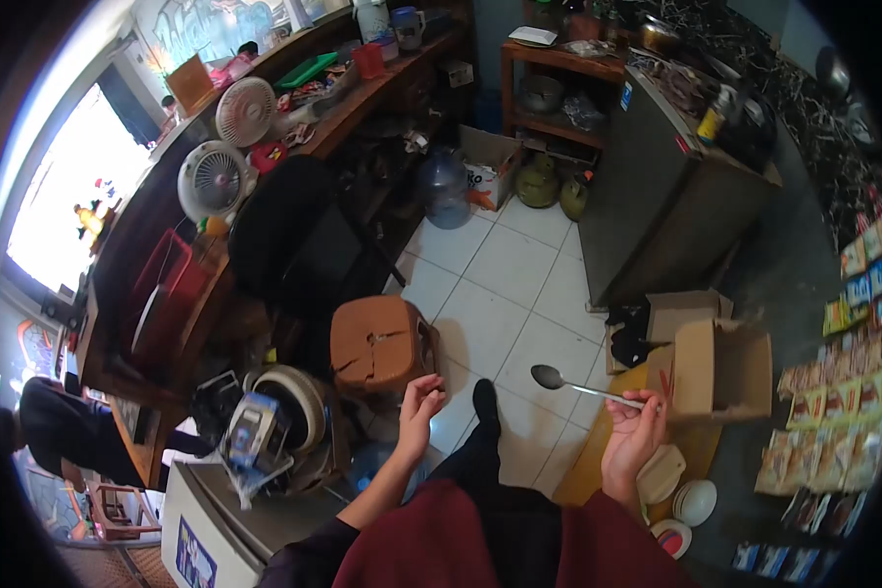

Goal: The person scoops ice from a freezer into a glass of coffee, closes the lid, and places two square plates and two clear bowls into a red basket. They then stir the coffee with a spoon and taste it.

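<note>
My right hand (629, 436) pinches a metal spoon (590, 390) by the end of its handle. The spoon's bowl points left, held in the air above the tiled floor. My left hand (420, 414) is raised beside a brown plastic stool (370, 343) with a cracked top. Its fingers are loosely bent, and nothing shows in them. Below my right hand, a beige board or lid (661, 473) and some white bowls (695, 502) rest on a yellowish surface.
Open cardboard boxes (696, 367) stand right of the spoon, near a tall dark fridge (647, 186). A black chair (289, 235) and a counter with fans (216, 179) line the left. Green gas cylinders (537, 183) and a water jug (446, 191) stand ahead. Sachets (833, 392) hang at right.
</note>
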`<state>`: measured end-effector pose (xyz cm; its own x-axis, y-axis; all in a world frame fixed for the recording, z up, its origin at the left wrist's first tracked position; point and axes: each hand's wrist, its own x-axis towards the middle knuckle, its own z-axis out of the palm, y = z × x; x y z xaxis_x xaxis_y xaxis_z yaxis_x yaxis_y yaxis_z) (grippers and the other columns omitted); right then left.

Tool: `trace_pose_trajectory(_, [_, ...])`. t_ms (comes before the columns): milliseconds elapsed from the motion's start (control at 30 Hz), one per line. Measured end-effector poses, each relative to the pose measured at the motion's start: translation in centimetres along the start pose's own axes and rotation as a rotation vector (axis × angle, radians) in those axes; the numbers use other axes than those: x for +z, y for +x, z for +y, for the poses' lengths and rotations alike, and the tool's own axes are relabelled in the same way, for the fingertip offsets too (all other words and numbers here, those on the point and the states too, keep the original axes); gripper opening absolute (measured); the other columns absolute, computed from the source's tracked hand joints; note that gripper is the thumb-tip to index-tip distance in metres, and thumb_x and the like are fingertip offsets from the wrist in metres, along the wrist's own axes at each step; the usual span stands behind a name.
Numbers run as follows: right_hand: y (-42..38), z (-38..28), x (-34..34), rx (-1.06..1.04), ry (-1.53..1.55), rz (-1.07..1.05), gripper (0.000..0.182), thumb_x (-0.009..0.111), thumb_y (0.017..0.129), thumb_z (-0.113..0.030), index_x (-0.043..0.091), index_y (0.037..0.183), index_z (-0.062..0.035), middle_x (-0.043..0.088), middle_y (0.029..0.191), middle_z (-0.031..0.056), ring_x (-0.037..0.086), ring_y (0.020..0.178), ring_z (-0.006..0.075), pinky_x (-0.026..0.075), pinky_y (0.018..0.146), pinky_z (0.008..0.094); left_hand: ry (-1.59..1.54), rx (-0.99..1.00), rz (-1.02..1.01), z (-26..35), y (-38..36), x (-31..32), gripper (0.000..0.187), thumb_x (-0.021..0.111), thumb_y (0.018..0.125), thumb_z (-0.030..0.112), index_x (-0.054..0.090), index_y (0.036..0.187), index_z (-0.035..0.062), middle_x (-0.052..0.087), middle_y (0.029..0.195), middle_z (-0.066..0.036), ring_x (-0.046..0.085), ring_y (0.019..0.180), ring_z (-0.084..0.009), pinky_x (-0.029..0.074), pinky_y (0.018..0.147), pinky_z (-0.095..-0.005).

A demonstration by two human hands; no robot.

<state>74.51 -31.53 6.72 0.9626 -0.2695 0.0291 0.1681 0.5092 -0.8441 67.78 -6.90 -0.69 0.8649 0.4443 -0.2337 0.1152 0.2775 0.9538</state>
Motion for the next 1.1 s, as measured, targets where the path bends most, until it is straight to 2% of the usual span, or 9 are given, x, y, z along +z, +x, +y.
trace_pose_trajectory(100, [7.8,1.2,5.7,0.081,0.007,0.033,0.019,0.037,0.086,-0.022,0.041,0.089,-0.0044,0.049,0.081,0.0095,0.052,0.063,0.0169,0.044,0.065,0.0313,0.221,-0.085,-0.251,0.9,11.0,1.1,0.029,0.048,0.079,0.013,0.043,0.106,0.0041,0.049,0.102,-0.005,0.048,0.087,-0.0149,0.038,0.077,-0.0271])
trace_pose_trajectory(200, [14.9,2.1,10.9,0.062,-0.02,-0.039,0.018,0.037,0.086,-0.022,0.043,0.088,-0.0049,0.05,0.083,0.0087,0.051,0.064,0.0151,0.044,0.066,0.0294,0.219,0.058,-0.375,6.6,18.9,6.3,0.03,0.051,0.077,0.013,0.043,0.105,0.0047,0.046,0.105,-0.007,0.047,0.092,-0.0176,0.04,0.077,-0.0295])
trace_pose_trajectory(400, [26.5,7.6,17.8,-0.008,-0.04,-0.086,0.018,0.036,0.086,-0.022,0.044,0.088,-0.0052,0.05,0.085,0.0078,0.049,0.068,0.0127,0.042,0.066,0.0265,0.129,0.129,-0.424,12.1,33.9,12.7,0.029,0.048,0.079,0.01,0.042,0.106,0.0053,0.045,0.107,-0.005,0.045,0.095,-0.0145,0.036,0.08,-0.0282])
trace_pose_trajectory(533, [36.5,13.5,22.0,0.038,-0.095,-0.071,0.02,0.037,0.086,-0.021,0.045,0.085,-0.0033,0.05,0.084,0.0098,0.05,0.065,0.0137,0.041,0.066,0.0269,0.017,0.127,-0.291,11.1,44.5,12.7,0.028,0.049,0.077,0.008,0.044,0.104,0.0043,0.047,0.104,-0.005,0.046,0.093,-0.0139,0.037,0.077,-0.0263])
trace_pose_trajectory(600, [43.3,15.8,25.5,0.105,-0.092,-0.128,0.02,0.037,0.086,-0.022,0.045,0.085,-0.0032,0.051,0.085,0.01,0.05,0.066,0.0141,0.041,0.067,0.0267,0.015,-0.013,-0.12,10.8,50.0,11.5,0.028,0.048,0.077,0.007,0.044,0.104,0.0032,0.047,0.104,-0.005,0.047,0.088,-0.0128,0.037,0.076,-0.0249])
trace_pose_trajectory(767, [55.7,21.9,35.9,0.129,-0.1,-0.307,0.02,0.038,0.086,-0.02,0.046,0.087,-0.0023,0.052,0.09,0.0128,0.051,0.073,0.0176,0.041,0.071,0.0282,0.053,0.012,0.044,16.0,59.3,10.2,0.029,0.048,0.077,0.009,0.043,0.105,0.0053,0.045,0.11,-0.005,0.046,0.095,-0.0143,0.035,0.079,-0.0263])
trace_pose_trajectory(967, [67.1,32.4,56.5,0.203,0.115,-0.675,0.021,0.036,0.086,-0.016,0.046,0.09,0.0013,0.051,0.094,0.0166,0.053,0.083,0.0232,0.042,0.078,0.0335,0.017,0.124,0.248,18.5,68.2,6.8,0.029,0.05,0.077,0.007,0.043,0.104,0.0037,0.045,0.108,-0.006,0.045,0.092,-0.0143,0.038,0.077,-0.0263])
trace_pose_trajectory(1067, [71.6,39.2,69.8,0.113,0.209,-0.815,0.025,0.04,0.084,-0.019,0.046,0.094,0.0028,0.048,0.101,0.0193,0.051,0.09,0.0291,0.042,0.081,0.0351,-0.044,-0.046,0.374,16.9,72.6,2.8,0.026,0.049,0.077,0.007,0.045,0.102,0.0035,0.047,0.103,-0.004,0.046,0.09,-0.0123,0.036,0.079,-0.0251])
trace_pose_trajectory(1100, [72.4,40.7,74.4,0.26,0.3,-0.776,0.028,0.044,0.081,-0.01,0.047,0.109,-0.0126,0.055,0.092,0.0108,0.052,0.085,0.0274,0.038,0.082,0.032,-0.073,-0.099,0.407,17.3,74.5,1.3,0.026,0.049,0.077,0.006,0.045,0.102,0.0038,0.048,0.102,-0.003,0.046,0.089,-0.0115,0.036,0.079,-0.0246])
